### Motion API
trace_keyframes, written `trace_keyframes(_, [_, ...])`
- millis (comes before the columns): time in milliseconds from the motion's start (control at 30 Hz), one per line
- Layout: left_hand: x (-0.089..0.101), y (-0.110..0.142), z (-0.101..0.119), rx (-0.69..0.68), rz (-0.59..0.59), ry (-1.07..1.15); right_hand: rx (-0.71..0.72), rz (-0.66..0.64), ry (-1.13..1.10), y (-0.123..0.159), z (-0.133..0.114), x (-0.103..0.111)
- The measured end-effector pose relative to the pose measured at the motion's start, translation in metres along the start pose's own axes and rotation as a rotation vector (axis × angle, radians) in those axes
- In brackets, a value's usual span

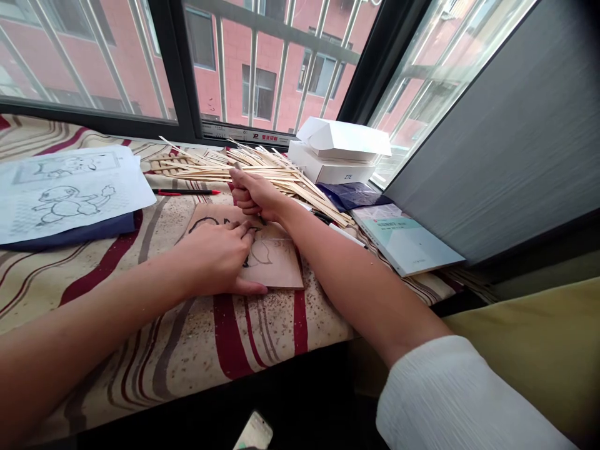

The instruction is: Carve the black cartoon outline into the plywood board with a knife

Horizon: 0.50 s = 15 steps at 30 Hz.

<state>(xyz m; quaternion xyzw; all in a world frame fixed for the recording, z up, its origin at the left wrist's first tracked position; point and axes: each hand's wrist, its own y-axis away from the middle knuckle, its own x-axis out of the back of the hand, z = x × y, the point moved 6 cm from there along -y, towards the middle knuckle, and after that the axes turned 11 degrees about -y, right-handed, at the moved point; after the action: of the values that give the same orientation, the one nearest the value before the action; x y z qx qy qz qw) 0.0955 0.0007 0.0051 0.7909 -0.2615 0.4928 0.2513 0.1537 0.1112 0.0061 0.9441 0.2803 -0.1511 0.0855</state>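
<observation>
A thin wooden board (276, 265) with a dark outline drawing lies on the striped cloth (187, 350). My left hand (218, 256) rests flat on the board, fingers spread, pinning it down. My right hand (253, 194) is closed in a fist around a slim tool, its tip touching the board just above my left fingers. What kind of tool it is I cannot make out.
A heap of thin wooden sticks (262, 172) lies behind my hands. Printed cartoon sheets (65, 190) on a dark folder sit at left, beside a red pen (187, 192). White boxes (340, 153) and a booklet (407, 244) are at right. A phone (255, 432) lies below the ledge.
</observation>
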Motion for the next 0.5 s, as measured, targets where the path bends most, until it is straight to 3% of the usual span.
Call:
trace_keyframes(133, [0.001,0.001,0.000,0.004,-0.021,-0.013,0.089,0.321,-0.002,-0.003,-0.003,0.020])
trace_keyframes(200, [0.002,0.001,0.000,0.010,-0.024,-0.015,0.076,0.271,-0.024,-0.002,-0.002,0.018])
trace_keyframes(333, [0.003,0.001,0.000,0.005,0.000,-0.013,-0.019,-0.083,-0.017,0.002,0.001,-0.003])
trace_keyframes(400, [0.002,0.001,0.000,0.003,0.005,-0.017,-0.011,-0.046,0.002,0.001,0.001,-0.001])
trace_keyframes(500, [0.001,0.000,0.001,-0.001,-0.012,-0.026,0.040,0.150,0.050,-0.005,0.000,0.012])
